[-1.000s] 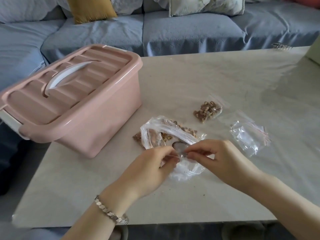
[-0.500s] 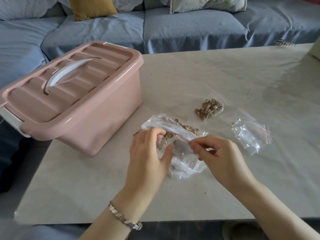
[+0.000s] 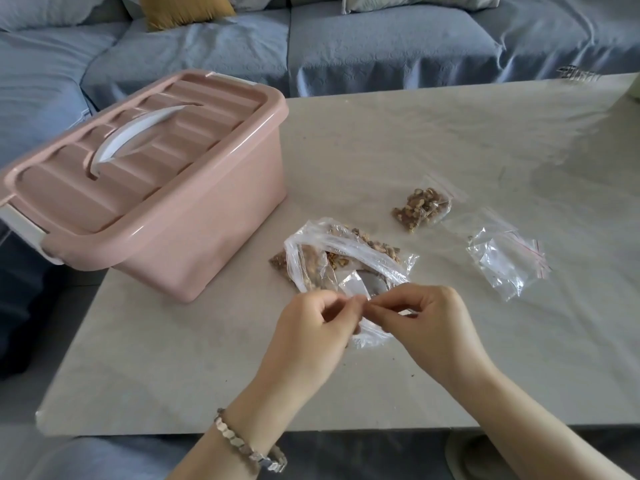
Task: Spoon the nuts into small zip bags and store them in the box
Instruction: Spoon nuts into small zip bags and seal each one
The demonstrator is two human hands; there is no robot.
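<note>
My left hand and my right hand meet at the table's near middle, and each pinches the top edge of a small clear zip bag that hangs between them. Just beyond lies a large clear bag of nuts, open and crumpled, with a spoon bowl showing in it. A filled small zip bag of nuts lies farther right. The pink box stands at the left with its lid on.
A pile of empty small zip bags with red strips lies at the right. The beige table ends close to me, and a blue sofa with cushions runs behind it. Crumbs dot the table near my right wrist.
My left hand left the large nut bag and came back down to the small bag's edge. Both hands shifted slightly toward me and now pinch it together.
</note>
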